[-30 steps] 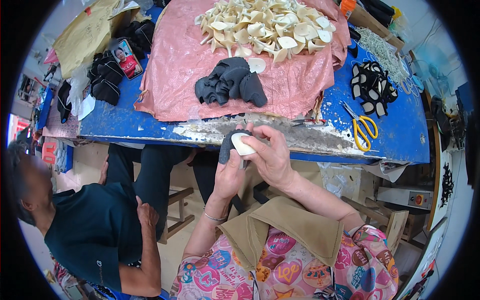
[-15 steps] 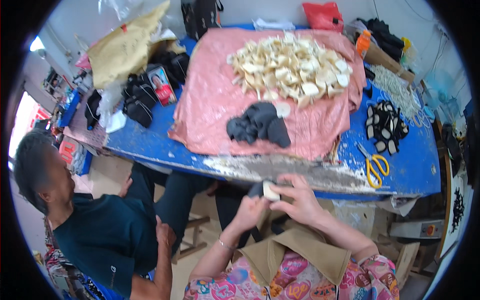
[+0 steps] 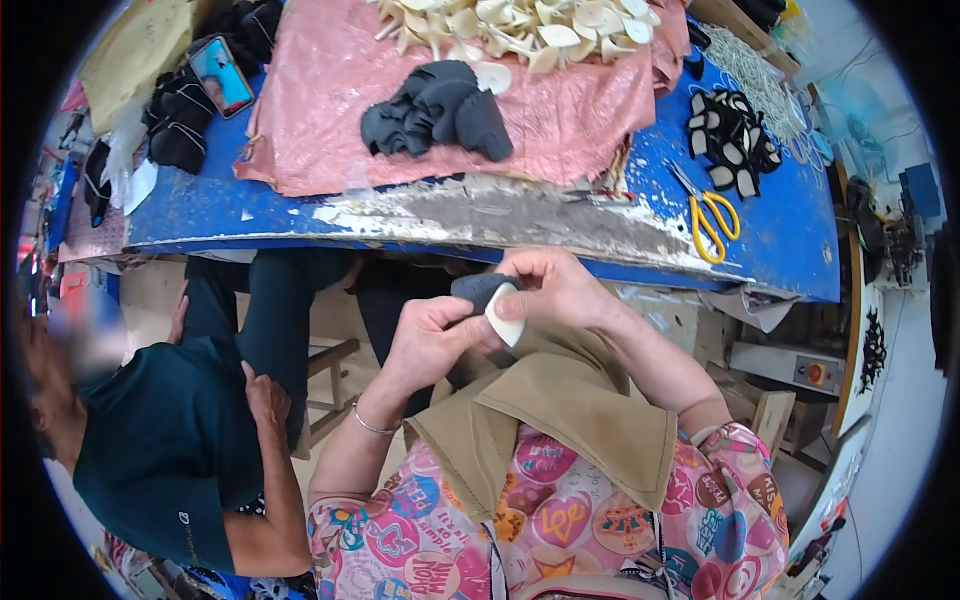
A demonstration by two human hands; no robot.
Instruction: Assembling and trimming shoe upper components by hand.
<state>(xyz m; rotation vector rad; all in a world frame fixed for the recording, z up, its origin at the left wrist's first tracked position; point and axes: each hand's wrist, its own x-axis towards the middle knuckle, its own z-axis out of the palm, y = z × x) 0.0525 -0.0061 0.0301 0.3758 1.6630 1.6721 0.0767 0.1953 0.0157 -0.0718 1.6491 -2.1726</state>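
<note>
Both my hands meet just in front of the table's near edge. My left hand (image 3: 428, 343) is closed on a small dark grey fabric piece (image 3: 478, 289), pinching its left side. A cream, pointed-oval pad (image 3: 507, 317) lies against that piece, and my right hand (image 3: 555, 287) pinches it with the thumb on top. My left thumb reaches close to the pad's edge. Fingers hide the undersides of both pieces. Beyond my hands, a heap of similar dark grey fabric pieces (image 3: 437, 112) rests on a pink sheet (image 3: 320, 130). Farther back lies a big pile of cream pads (image 3: 530, 25).
Yellow-handled scissors (image 3: 712, 222) lie on the blue table (image 3: 665, 205) at right, near a bunch of black-and-cream pieces (image 3: 733, 142) and pale cords (image 3: 750, 75). A phone (image 3: 221, 77) leans on black items at left. A co-worker (image 3: 165, 440) sits close on my left.
The view has tilted, so the table sits higher in it. The cream pad has turned from roughly square-looking to a pointed oval slanting downward. Both hands still hold their pieces together.
</note>
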